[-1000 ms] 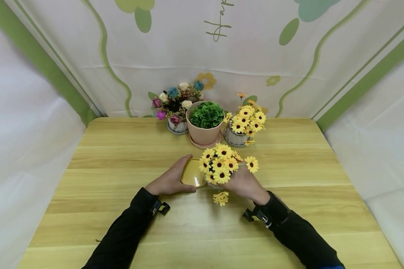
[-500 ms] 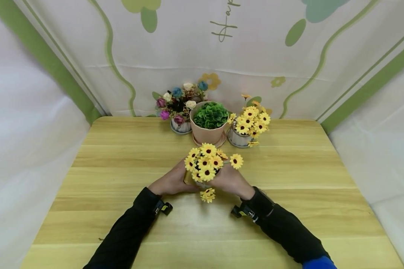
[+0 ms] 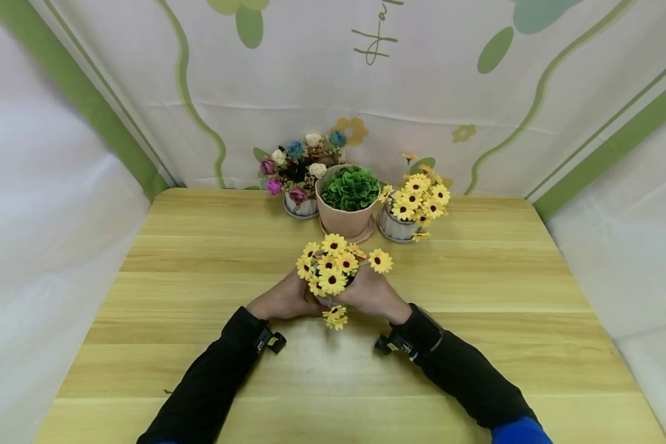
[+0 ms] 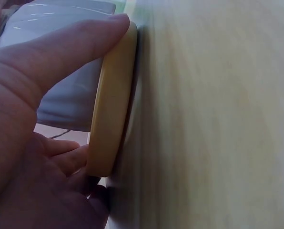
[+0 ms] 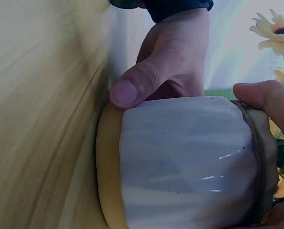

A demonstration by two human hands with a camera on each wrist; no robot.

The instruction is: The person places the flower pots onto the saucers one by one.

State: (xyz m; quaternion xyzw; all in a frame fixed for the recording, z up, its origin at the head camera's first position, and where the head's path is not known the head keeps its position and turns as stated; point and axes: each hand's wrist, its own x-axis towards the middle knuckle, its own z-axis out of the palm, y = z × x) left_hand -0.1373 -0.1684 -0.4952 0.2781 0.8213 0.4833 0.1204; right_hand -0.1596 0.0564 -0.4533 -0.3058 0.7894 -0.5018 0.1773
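In the middle of the table, a white ribbed flowerpot (image 5: 189, 157) with twine round its rim sits on a yellow saucer (image 4: 114, 105). Yellow daisy-like flowers (image 3: 331, 265) rise from it and cover most of both in the head view. My left hand (image 3: 285, 298) holds the saucer from the left, its thumb (image 4: 92, 40) lying along the saucer's edge. From the right, my right hand (image 3: 373, 292) grips the pot near the rim. Its thumb tip (image 5: 254, 95) presses by the twine; most of its other fingers are hidden.
Behind the hands stand a pot of mixed roses (image 3: 301, 203), a pink pot (image 3: 346, 217) of green leaves and a second pot of yellow flowers (image 3: 399, 227), each on a saucer. A printed cloth (image 3: 311, 80) hangs behind the wooden table (image 3: 477, 277).
My right hand has brought the flowerpot left and onto the saucer, which lay in plain sight beside it a second ago. My left hand has kept its hold on the saucer.
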